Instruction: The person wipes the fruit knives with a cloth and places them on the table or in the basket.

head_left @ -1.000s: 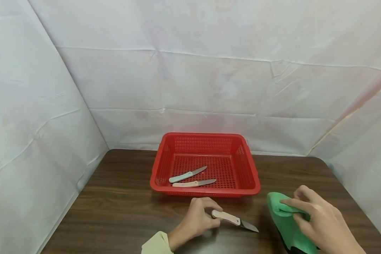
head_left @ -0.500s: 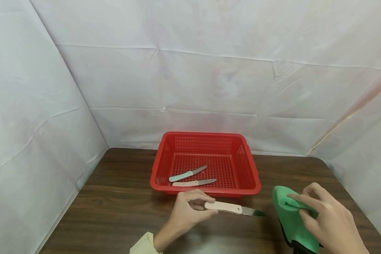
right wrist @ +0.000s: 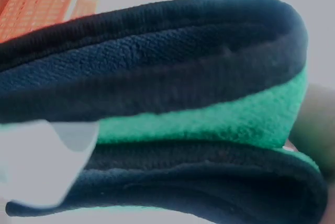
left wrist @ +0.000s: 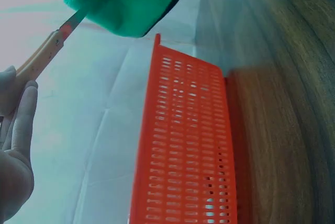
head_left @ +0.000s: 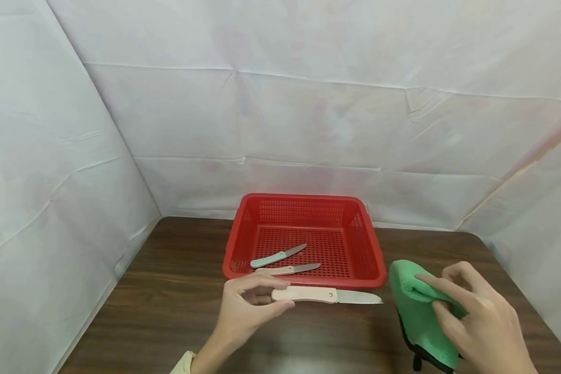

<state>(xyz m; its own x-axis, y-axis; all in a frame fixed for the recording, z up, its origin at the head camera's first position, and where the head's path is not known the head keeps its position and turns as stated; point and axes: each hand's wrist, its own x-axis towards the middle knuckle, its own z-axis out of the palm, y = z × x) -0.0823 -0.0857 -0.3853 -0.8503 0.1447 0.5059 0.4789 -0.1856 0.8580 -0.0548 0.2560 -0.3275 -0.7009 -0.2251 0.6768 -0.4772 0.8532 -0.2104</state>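
My left hand pinches the end of a folding knife's pale cream handle between thumb and fingers. The knife has its blade out, pointing right, above the table in front of the basket. My right hand grips a folded green cloth with black edging, its lower part hanging down. In the head view the blade tip is just left of the cloth; in the left wrist view the blade overlaps the cloth. Folded layers of the cloth fill the right wrist view.
Behind the hands, a red plastic basket stands on the dark wooden table. Inside lie an open knife with a mint handle and another with a cream handle. White sheeting hangs at the back and sides.
My left hand has raised the knife and shifted it left, levelling the blade. The right hand and cloth went slightly right, then came back left and a little higher. The basket has stayed put.
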